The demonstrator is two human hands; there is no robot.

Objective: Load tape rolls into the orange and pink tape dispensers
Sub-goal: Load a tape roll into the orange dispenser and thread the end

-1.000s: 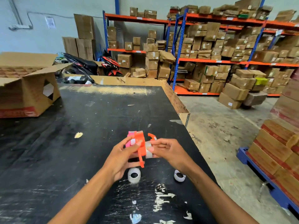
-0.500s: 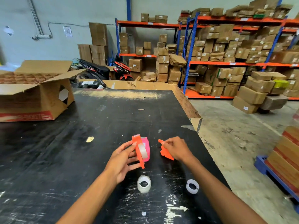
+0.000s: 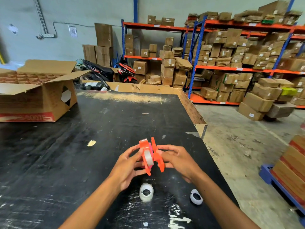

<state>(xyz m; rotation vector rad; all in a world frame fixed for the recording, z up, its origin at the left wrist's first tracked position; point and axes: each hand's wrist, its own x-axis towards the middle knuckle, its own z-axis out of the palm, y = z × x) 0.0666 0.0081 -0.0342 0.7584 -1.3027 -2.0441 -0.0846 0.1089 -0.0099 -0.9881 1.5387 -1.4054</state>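
Above the black table [image 3: 82, 146], my left hand [image 3: 127, 164] grips one orange dispenser half [image 3: 144, 147] with a clear tape roll [image 3: 148, 158] seated in it. A sliver of the pink dispenser [image 3: 150, 147] shows behind it. My right hand [image 3: 177, 160] presses the other orange half [image 3: 158, 158] against the roll's right side. Two more rolls lie on the table near me: a clear tape roll [image 3: 146, 192] below my hands and a thin white ring [image 3: 196, 196] to the right.
An open cardboard box [image 3: 38, 98] with dividers stands at the table's far left. The table's right edge [image 3: 196, 113] drops to a concrete floor. Shelving racks full of cartons [image 3: 231, 63] fill the background; stacked boxes on a blue pallet [image 3: 293, 176] sit at right.
My right hand, which held the loose orange half apart from the rest, has brought it back against the roll and the half in my left hand.
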